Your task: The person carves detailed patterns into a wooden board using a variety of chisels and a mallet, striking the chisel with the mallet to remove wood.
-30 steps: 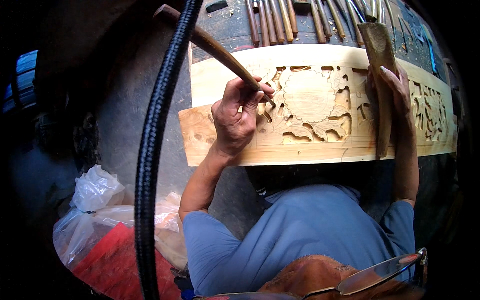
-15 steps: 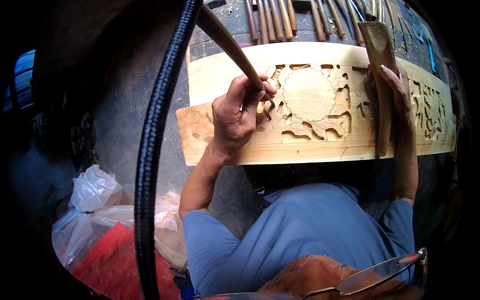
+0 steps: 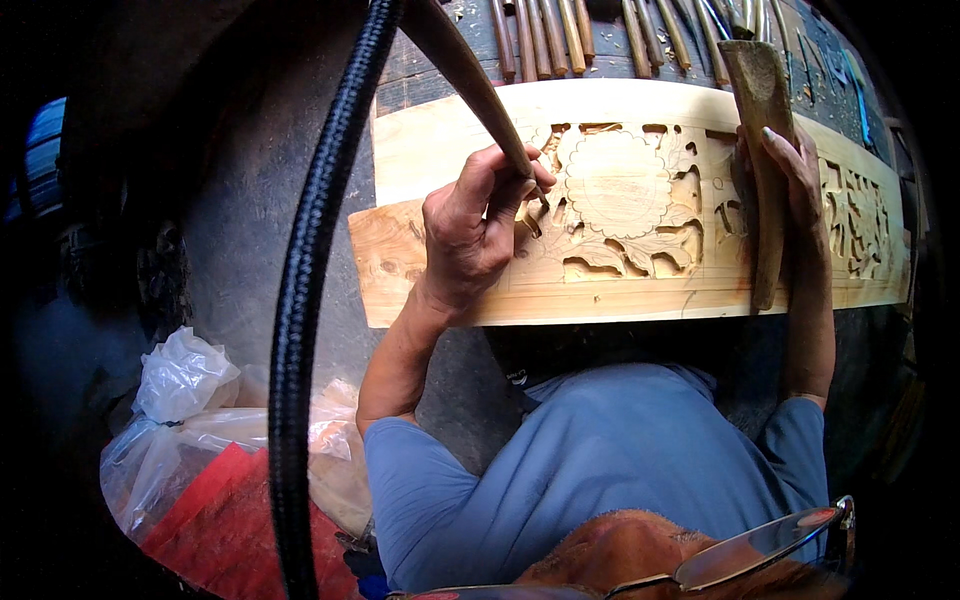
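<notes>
Cable (image 3: 300, 300) of thick black braid runs down at your left, alongside the upper end of the brown wooden-handled carving tool (image 3: 475, 85). Whether they touch is not clear; if they do, a snag could twist the handle. Your left hand (image 3: 465, 240) has thumb and fingers pinched round the tool's lower end, its tip down at a small cut-out in the pale wooden board (image 3: 620, 298), left of the pencilled scalloped round (image 3: 615, 185). If that pinch loosens, the tip could skid right across the drawn line or chip the slim strips between openings. Behind the board lies a row of wooden-handled tools (image 3: 634, 38); a shove backward could jostle them. Farther right, your right hand (image 3: 795, 175) curls about the long tapered wooden club (image 3: 768, 200), which crosses over the board, its narrow end near the front edge. How firm that hold is, and whether the club rests on the wood, you cannot tell; should it slacken, the club could roll and bruise the cut-outs beside it.
</notes>
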Motion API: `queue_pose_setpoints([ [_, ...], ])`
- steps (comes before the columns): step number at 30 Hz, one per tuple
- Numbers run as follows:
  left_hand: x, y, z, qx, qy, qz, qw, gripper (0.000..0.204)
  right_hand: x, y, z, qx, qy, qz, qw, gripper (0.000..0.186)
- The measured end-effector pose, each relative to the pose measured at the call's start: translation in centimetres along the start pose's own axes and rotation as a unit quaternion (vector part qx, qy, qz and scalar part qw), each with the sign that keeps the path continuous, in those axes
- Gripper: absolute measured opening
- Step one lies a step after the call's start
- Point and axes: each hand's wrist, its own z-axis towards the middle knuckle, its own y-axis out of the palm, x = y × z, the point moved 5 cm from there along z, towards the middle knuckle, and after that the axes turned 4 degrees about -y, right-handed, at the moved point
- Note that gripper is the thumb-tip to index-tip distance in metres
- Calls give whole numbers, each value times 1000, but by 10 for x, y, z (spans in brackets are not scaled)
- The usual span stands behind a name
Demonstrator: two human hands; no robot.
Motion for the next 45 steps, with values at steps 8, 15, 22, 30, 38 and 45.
queue_pose_setpoints([
  [8, 10, 3, 4, -11, -14, 21, 1000, 23, 1, 0, 2, -4, -3, 24, 1000, 42],
  [15, 14, 5, 16, -66, 33, 50, 996, 23, -5, 3, -2, 3, -1, 11, 1000, 40],
  [22, 13, 2, 17, -103, 83, 34, 991, 35, -15, 14, -7, 15, -8, 1, 1000, 43],
  [30, -11, -2, 7, -37, -22, -112, 993, 27, -8, 6, -1, -5, -7, -3, 1000, 45],
  [38, 6, -1, 10, -80, 68, 29, 994, 34, -78, 26, -3, -48, -147, 61, 986, 50],
  [45, 10, 0, 14, -112, 76, -13, 991, 19, -160, 13, -27, 89, -389, -355, 846, 61],
])
